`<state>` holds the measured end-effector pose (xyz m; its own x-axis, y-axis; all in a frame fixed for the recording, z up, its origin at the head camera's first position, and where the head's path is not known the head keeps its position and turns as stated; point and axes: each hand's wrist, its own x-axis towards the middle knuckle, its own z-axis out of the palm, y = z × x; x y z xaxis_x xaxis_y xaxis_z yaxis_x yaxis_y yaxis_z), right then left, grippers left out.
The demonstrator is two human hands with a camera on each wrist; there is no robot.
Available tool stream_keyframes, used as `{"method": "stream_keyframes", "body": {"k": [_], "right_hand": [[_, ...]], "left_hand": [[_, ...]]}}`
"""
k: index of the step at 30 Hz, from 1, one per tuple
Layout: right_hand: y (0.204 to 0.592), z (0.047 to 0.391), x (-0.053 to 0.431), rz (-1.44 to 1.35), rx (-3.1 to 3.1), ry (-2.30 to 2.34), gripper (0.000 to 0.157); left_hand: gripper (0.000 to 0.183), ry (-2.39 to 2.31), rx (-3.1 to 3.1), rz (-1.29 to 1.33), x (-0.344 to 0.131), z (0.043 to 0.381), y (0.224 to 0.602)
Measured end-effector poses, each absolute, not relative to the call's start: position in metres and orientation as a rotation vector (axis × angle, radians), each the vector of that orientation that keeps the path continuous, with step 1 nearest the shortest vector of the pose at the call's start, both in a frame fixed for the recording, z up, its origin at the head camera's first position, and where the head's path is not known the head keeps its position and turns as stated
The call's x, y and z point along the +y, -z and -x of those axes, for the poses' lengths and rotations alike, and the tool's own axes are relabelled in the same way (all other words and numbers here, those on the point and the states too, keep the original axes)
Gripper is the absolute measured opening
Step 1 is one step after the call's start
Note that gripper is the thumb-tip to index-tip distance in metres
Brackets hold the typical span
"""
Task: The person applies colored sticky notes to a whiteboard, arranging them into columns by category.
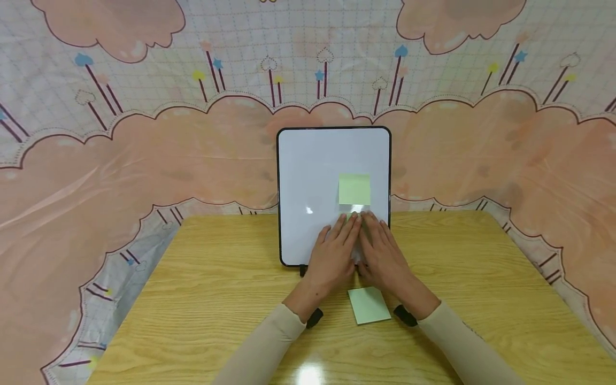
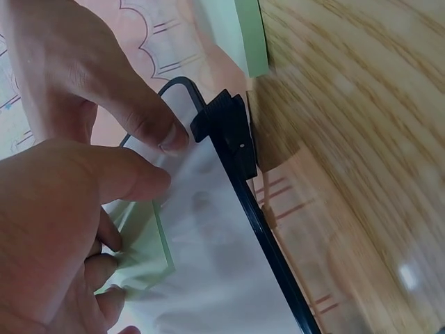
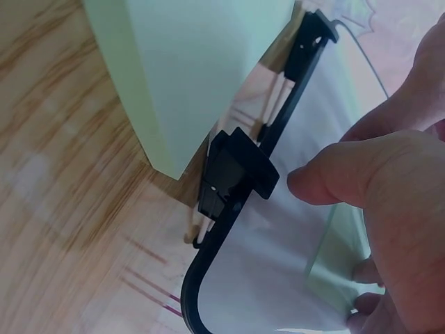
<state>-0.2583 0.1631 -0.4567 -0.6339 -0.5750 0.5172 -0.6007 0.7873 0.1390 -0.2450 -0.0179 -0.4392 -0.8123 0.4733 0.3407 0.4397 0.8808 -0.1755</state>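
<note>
A small whiteboard (image 1: 313, 166) with a black rim stands upright on the table. One pale green sticky note (image 1: 354, 189) is stuck on its right half. Just below, my left hand (image 1: 333, 254) and right hand (image 1: 385, 256) lie side by side against the board, fingers extended and pointing up. Their fingertips press on a second green sticky note (image 2: 147, 243), mostly hidden by the hands in the head view. Both thumbs are near the board's lower edge, close to the black clips (image 3: 240, 167) of its stand.
A pad of green sticky notes (image 1: 369, 306) lies on the wooden table (image 1: 231, 299) between my forearms. Black wrist straps (image 1: 406, 315) show beside the sleeves. Behind the board hangs a patterned cloth (image 1: 216, 155), which also runs along the table's sides.
</note>
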Motion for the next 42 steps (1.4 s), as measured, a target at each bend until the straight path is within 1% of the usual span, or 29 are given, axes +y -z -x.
{"method": "stream_keyframes", "body": {"k": [12,20,30,42], "right_hand": [[0.455,0.258,0.164,-0.863,-2.463,-0.071,0.095],[0.456,0.26,0.163,-0.873,-2.441,-0.09,0.095],[0.455,0.259,0.163,-0.871,-2.443,-0.099,0.095],[0.457,0.259,0.162,-0.869,-2.442,-0.113,0.096]], "left_hand": [[0.093,-0.135,-2.67,0.656,-0.025,0.245,0.437],[0.092,-0.133,-2.667,0.637,-0.029,0.243,0.435],[0.096,-0.123,-2.665,0.622,-0.035,0.244,0.435],[0.095,-0.083,-2.666,0.625,-0.041,0.239,0.435]]}}
